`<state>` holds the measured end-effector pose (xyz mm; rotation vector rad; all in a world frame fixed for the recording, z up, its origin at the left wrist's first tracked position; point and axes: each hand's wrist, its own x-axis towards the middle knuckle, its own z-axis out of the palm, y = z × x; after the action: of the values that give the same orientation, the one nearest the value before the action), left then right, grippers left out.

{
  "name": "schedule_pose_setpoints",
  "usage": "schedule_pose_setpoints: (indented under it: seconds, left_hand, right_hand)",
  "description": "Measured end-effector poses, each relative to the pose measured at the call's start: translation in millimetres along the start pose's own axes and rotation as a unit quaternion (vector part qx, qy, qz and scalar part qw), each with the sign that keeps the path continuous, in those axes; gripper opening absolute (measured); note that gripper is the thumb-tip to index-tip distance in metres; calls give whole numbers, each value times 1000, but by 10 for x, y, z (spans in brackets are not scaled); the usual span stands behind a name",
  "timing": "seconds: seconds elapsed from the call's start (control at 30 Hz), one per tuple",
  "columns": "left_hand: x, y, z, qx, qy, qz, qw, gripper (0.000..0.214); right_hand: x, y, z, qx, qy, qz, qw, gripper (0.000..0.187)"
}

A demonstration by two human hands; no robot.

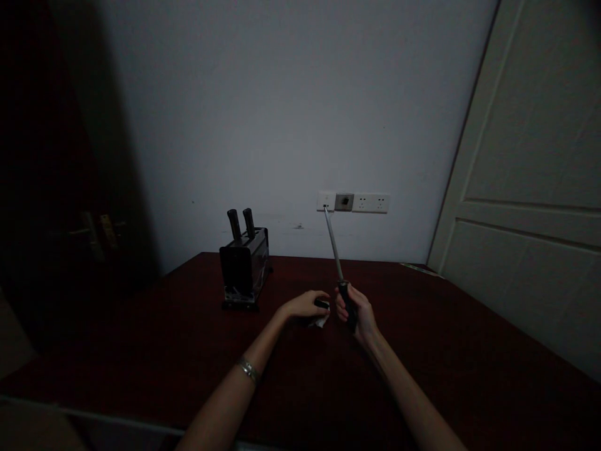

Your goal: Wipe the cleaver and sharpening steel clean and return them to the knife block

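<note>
My right hand (pixel 357 310) is wrapped round the black handle of a sharpening steel (pixel 334 246). Its thin metal rod points up and slightly left, towards the wall. Just to the left, low over the table, my left hand (pixel 307 305) curls its fingers round a small black object (pixel 322 304), whose kind I cannot make out. A crumpled white cloth or tissue (pixel 322 321) shows beneath these fingers. Further left stands a knife block (pixel 245 263), dark with shiny sides, and two black handles (pixel 241 224) stick up from its top.
The dark red table (pixel 188 351) reaches back to a pale wall (pixel 282 113). Sockets and switches (pixel 370 203) are set in that wall behind the rod. A panelled white door (pixel 530 188) stands on the right, and a dark door with a handle (pixel 91 232) on the left.
</note>
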<state>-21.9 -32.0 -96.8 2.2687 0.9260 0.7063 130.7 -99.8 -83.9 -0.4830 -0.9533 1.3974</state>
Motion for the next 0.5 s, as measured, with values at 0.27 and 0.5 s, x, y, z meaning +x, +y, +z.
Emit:
schedule_pose_setpoints:
  seconds: [0.27,0.5]
  left_hand:
    - [-59,238,-269,8,322,18,947,24]
    - [-489,550,-357,317,220,322,864,27]
  right_hand:
    - [49,-78,-1,11,41,-9,999,32]
    - [55,-44,34,27,24,-4,999,32]
